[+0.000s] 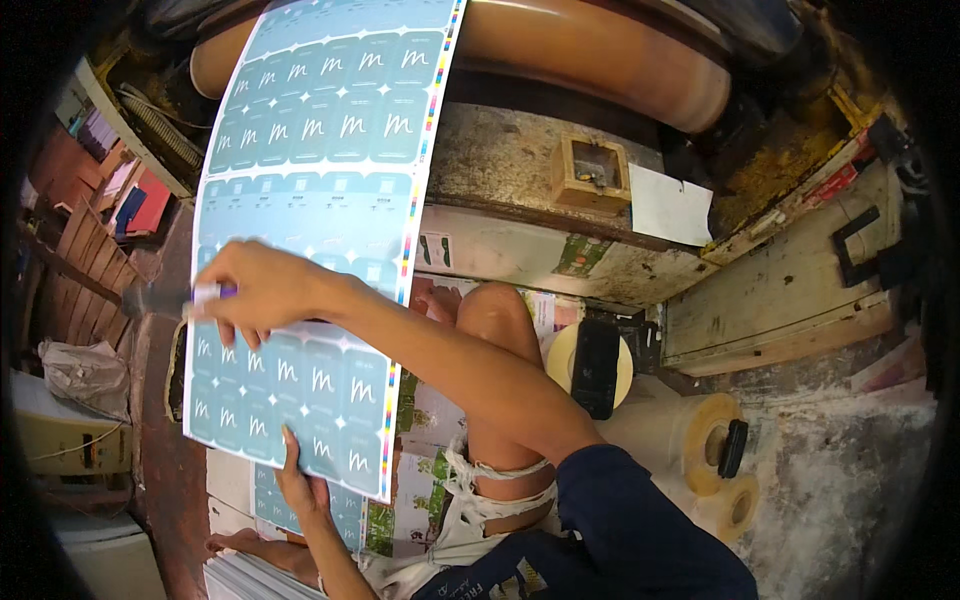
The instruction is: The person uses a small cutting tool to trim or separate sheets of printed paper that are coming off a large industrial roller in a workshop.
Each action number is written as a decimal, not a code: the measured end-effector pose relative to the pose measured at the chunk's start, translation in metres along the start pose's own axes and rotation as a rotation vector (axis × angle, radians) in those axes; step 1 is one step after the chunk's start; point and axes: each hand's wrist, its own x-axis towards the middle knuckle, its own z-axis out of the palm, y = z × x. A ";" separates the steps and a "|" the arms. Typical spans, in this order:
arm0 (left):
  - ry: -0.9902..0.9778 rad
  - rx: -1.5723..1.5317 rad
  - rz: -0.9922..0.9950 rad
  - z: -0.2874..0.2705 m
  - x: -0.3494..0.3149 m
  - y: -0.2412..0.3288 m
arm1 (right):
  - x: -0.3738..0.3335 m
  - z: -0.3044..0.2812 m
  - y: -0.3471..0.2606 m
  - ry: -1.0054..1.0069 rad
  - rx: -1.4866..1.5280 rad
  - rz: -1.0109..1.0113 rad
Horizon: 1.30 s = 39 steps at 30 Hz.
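I read this as cutting: left hand (303,492) pinching the sheet (312,225), right hand (268,285) curled round a tool (213,292); next calls for steady tension.

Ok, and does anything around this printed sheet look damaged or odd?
Yes: the ledge under the small wooden box looks blotched and worn, with dark stains. The printed sheet bows but shows no visible tear, though the right hand hides part of it.
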 end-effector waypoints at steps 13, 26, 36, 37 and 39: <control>0.123 0.291 0.051 -0.072 -0.058 0.018 | -0.031 -0.098 0.001 1.260 -0.694 -0.477; 0.100 0.237 0.007 -0.091 -0.084 0.005 | -0.094 -0.319 -0.001 1.313 -0.345 -0.137; 0.254 0.227 -0.112 -0.164 -0.122 0.007 | -0.108 -0.299 0.025 1.153 -0.448 -0.043; 0.260 0.212 -0.102 -0.176 -0.127 0.007 | -0.114 -0.290 0.032 1.083 -0.433 -0.032; 0.267 0.193 -0.099 -0.180 -0.132 0.010 | -0.124 -0.283 0.037 1.010 -0.425 -0.015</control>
